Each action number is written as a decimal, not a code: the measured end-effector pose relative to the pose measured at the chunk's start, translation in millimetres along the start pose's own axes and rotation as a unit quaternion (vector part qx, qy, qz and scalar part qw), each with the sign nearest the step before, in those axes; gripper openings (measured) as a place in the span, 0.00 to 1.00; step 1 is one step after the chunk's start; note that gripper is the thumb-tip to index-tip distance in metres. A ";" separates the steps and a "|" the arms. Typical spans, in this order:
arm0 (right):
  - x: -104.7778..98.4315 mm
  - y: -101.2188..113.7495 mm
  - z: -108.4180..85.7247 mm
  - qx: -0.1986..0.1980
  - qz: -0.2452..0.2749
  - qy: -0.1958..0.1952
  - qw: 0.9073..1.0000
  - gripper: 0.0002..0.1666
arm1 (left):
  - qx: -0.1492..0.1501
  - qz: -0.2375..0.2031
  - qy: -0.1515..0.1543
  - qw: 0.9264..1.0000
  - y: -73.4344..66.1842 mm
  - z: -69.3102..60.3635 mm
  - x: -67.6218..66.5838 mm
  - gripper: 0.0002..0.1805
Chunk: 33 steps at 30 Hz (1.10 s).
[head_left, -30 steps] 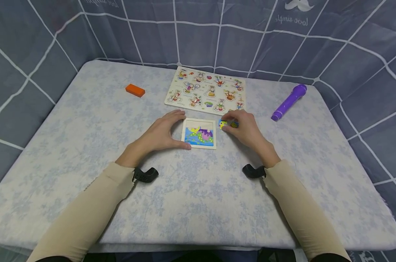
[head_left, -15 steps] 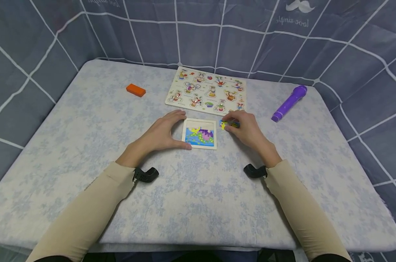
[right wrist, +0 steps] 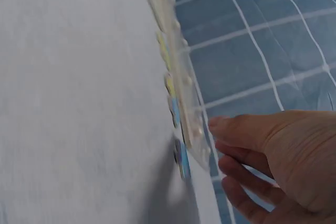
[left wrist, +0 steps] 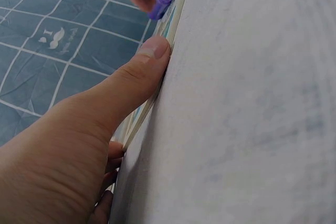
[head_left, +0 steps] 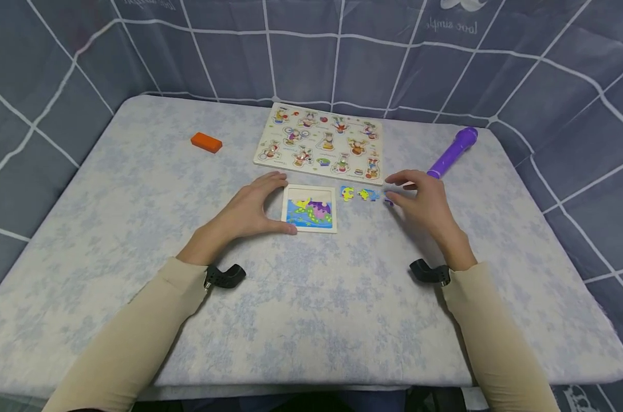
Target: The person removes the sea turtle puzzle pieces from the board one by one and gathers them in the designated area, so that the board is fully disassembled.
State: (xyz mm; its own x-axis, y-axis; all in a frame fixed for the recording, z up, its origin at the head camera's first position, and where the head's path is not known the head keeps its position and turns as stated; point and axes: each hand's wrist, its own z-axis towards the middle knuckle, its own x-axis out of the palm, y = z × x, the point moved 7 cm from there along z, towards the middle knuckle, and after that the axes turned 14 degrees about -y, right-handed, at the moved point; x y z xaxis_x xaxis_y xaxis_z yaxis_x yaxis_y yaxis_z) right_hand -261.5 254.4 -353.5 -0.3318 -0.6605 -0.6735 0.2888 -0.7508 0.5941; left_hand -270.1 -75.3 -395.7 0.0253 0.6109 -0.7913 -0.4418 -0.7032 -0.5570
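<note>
A small square jigsaw puzzle tray (head_left: 334,210) with a pale rim lies mid-table; its colourful picture fills the lower part and a bare strip shows at the top. My left hand (head_left: 241,216) holds its left side, thumb at the near corner and fingers at the far one. Right of the tray, several loose puzzle pieces lie in a row: a blue-and-yellow puzzle piece (head_left: 347,193), others beside it, and a partly covered purple-and-blue puzzle piece (right wrist: 181,158) at the right end. Over that last one hovers my right hand (head_left: 426,201), thumb and fingers apart, holding nothing.
A large peg puzzle board (head_left: 316,143) with animal figures lies behind the tray. An orange block (head_left: 206,142) is at the far left. Behind my right hand lies a purple toy microphone (head_left: 454,150). Grey checked curtain (head_left: 306,63) encloses the table's back and sides.
My right hand has let go of the middle pieces and moved right to the end of the row, uncovering them. My left hand stays on the tray. The head view has shifted slightly.
</note>
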 end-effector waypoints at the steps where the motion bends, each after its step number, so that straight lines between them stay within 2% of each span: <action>1: -2.8 -4.1 -0.5 0.011 -0.002 0.001 1.000 0.16 | 0.000 0.000 0.000 1.000 0.2 -0.5 -0.8 0.61; 4: -4.7 -11.4 -0.6 0.032 -0.005 0.016 0.999 0.18 | -0.005 0.000 -0.002 1.000 2.1 -2.7 -3.3 0.61; 12: -1.0 -15.9 -0.4 0.044 -0.016 0.057 0.997 0.23 | -0.009 0.002 -0.004 1.000 2.9 -4.2 -4.8 0.61; 20: -1.3 -25.9 -10.2 0.067 -0.033 0.070 0.995 0.24 | 0.005 -0.003 -0.003 1.000 -2.5 0.1 -2.3 0.60; 33: 1.0 -25.3 -11.0 0.059 -0.039 0.065 0.995 0.22 | 0.006 -0.005 -0.005 1.000 -0.7 -0.2 -4.9 0.61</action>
State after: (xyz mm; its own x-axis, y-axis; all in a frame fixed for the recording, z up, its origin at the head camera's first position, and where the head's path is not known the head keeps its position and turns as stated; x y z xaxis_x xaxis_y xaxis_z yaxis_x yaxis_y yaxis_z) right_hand -259.3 272.7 -374.1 -0.2268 -0.6012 -0.7662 0.1574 -0.7990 0.5803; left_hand -269.8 -77.8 -391.5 0.0206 0.6223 -0.7825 -0.4526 -0.6921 -0.5623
